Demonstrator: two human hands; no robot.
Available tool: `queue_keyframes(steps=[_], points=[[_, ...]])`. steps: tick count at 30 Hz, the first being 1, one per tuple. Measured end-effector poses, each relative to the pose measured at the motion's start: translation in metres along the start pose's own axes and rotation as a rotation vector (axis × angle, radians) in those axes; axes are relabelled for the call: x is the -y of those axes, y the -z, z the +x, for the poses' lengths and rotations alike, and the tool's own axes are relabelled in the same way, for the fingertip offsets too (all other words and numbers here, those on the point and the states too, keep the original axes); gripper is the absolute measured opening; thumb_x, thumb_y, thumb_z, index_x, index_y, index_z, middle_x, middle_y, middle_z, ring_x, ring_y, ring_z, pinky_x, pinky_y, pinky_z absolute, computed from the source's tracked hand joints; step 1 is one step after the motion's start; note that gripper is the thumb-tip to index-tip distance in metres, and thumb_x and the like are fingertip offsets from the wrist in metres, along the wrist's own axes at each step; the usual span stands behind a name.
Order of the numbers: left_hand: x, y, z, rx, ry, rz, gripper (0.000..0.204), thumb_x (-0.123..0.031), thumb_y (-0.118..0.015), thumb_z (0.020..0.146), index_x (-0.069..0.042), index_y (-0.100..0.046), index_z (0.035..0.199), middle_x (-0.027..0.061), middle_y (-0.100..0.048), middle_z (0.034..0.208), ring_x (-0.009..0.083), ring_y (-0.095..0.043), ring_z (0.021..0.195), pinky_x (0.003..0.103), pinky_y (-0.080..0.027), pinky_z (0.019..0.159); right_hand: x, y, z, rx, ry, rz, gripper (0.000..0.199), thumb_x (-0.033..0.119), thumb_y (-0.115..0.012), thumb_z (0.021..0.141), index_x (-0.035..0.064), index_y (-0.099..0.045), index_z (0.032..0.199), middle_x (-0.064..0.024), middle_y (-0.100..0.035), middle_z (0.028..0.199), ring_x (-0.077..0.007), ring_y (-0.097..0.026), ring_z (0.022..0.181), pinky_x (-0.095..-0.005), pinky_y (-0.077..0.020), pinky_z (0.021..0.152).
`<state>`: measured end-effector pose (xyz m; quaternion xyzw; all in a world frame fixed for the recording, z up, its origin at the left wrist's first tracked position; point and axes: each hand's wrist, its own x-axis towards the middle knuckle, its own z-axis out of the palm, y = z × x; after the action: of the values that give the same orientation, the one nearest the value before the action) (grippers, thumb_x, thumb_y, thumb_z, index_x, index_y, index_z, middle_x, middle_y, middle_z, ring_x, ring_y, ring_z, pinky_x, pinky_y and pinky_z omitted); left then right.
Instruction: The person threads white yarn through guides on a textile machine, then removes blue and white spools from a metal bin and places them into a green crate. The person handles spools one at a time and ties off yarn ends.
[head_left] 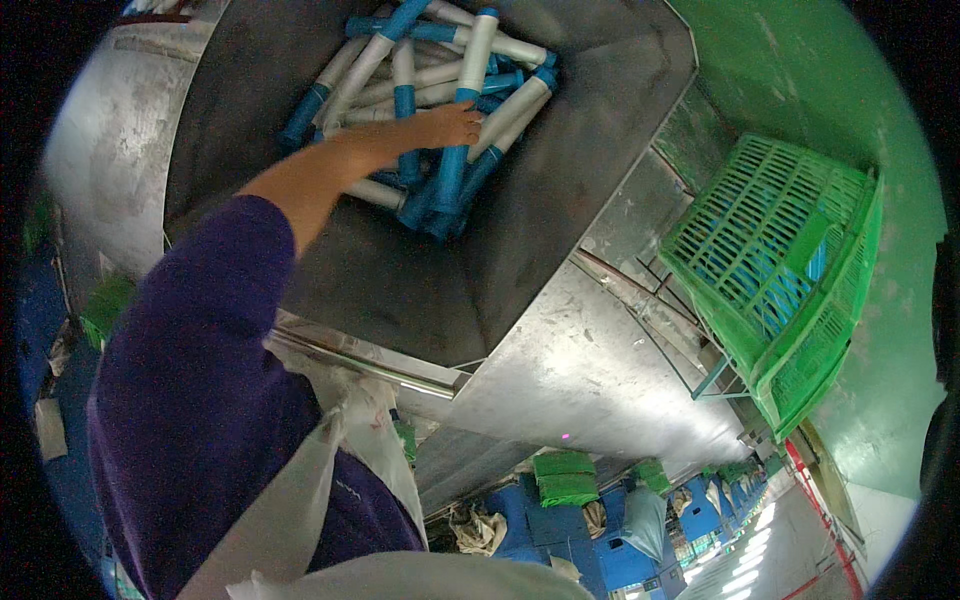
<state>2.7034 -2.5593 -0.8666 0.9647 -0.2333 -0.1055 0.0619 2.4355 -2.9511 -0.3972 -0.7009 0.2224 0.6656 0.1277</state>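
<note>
My left hand (452, 125) reaches into a deep grey bin (390, 300), its fingers closed around the middle of a long bobbin (477, 55). That bobbin is blue at its lower part and wound with white yarn higher up; it stands nearly lengthwise in the picture. Around and beneath it lies a loose heap of similar blue and white bobbins (362, 85), pointing in many directions. My left arm, in a purple sleeve (190, 330), comes in from the lower left. My right hand does not show.
A green slatted plastic crate (765, 210) stands tilted on a metal frame right of the bin, blue things showing through it. A shiny metal rail (370, 362) edges the near side of the bin. Green crates (565, 478) and blue machine panels line the lower background.
</note>
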Motion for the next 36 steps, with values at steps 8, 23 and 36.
queue_keyframes(steps=[8, 23, 36], points=[[0.036, 0.168, -0.088, -0.788, 0.414, -0.894, 0.045, -0.027, -0.071, 0.081, -0.012, -0.05, 0.117, 0.0096, -0.056, 0.112, 0.0218, -0.056, 0.104, 0.038, -0.047, 0.09, -0.018, -0.005, 0.048, -0.003, 0.246, -0.19, 0.027, 0.022, -0.057, 0.09, -0.0001, -0.06, 0.106, -0.0166, -0.063, 0.112, -0.0271, -0.059, 0.102, -0.0418, -0.0443, 0.089], [-0.195, 0.446, -0.177, -1.264, 0.432, -1.892, 0.056, -0.048, -0.057, 0.088, -0.002, -0.051, 0.119, 0.0083, -0.061, 0.096, 0.0159, -0.061, 0.078, 0.029, -0.051, 0.07, -0.075, 0.137, 0.004, -0.116, 1.103, 0.524, 0.031, 0.028, -0.033, 0.102, 0.0014, -0.046, 0.094, -0.016, -0.063, 0.08, -0.0222, -0.065, 0.071, -0.0312, -0.0503, 0.055], [-0.42, 0.399, -0.101, -0.76, 0.663, -2.228, 0.055, -0.054, -0.046, 0.092, -0.004, -0.057, 0.109, 0.0068, -0.061, 0.083, 0.0144, -0.06, 0.071, 0.029, -0.051, 0.063, -0.046, 0.145, -0.002, -0.995, 1.563, 0.141, 0.018, 0.01, -0.061, 0.087, 0.0031, -0.056, 0.103, -0.006, -0.056, 0.064, -0.0113, -0.051, 0.053, -0.0264, -0.0417, 0.05]])
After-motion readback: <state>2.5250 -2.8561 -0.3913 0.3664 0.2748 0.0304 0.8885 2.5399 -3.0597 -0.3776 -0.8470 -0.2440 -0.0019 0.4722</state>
